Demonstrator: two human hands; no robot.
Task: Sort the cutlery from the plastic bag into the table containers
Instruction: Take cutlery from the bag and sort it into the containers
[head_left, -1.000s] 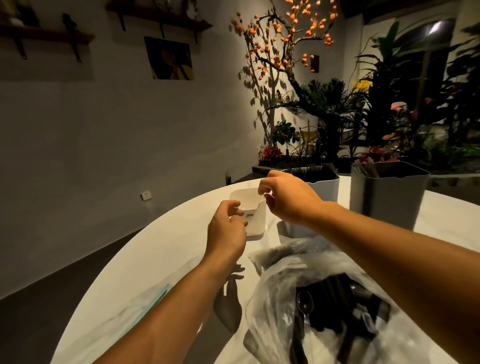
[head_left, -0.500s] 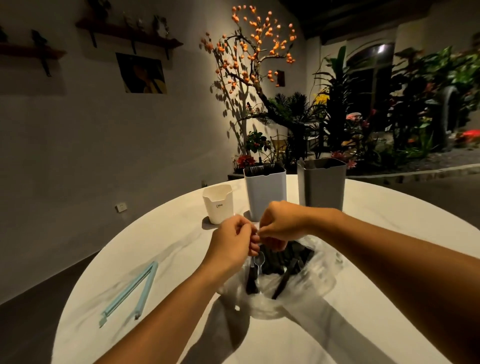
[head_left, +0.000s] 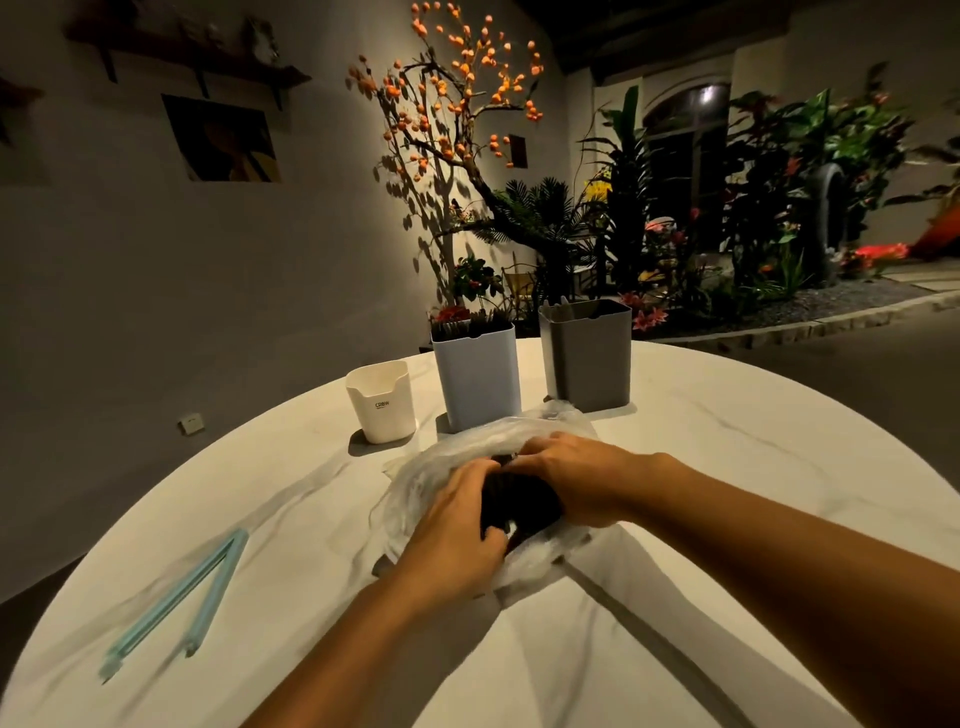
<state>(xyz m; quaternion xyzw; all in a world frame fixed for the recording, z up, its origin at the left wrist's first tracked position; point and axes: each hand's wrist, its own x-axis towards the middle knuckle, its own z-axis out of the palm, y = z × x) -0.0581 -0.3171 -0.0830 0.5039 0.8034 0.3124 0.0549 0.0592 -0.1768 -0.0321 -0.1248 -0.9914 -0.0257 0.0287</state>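
Observation:
A clear plastic bag (head_left: 415, 483) lies in the middle of the round white table (head_left: 727, 467), with dark cutlery (head_left: 519, 501) showing through its open mouth. My left hand (head_left: 457, 525) grips the near left side of the bag's mouth, its fingers curled inward against the cutlery. My right hand (head_left: 576, 478) grips the far right side, fingers curled over the plastic. Behind the bag stand three containers: a small white cup (head_left: 382, 402), a tall light blue bin (head_left: 478, 379) with dark utensils sticking out, and a tall grey bin (head_left: 587, 356).
A light blue bag clip (head_left: 176, 597) lies open on the table at the near left. The table's curved edge runs close behind the containers. Beyond it are a wall, a decorative tree and plants.
My hands left the white cup, came back to the bag and pinched its mouth. They have now sunk lower and spread the mouth around the cutlery. The camera has pulled back.

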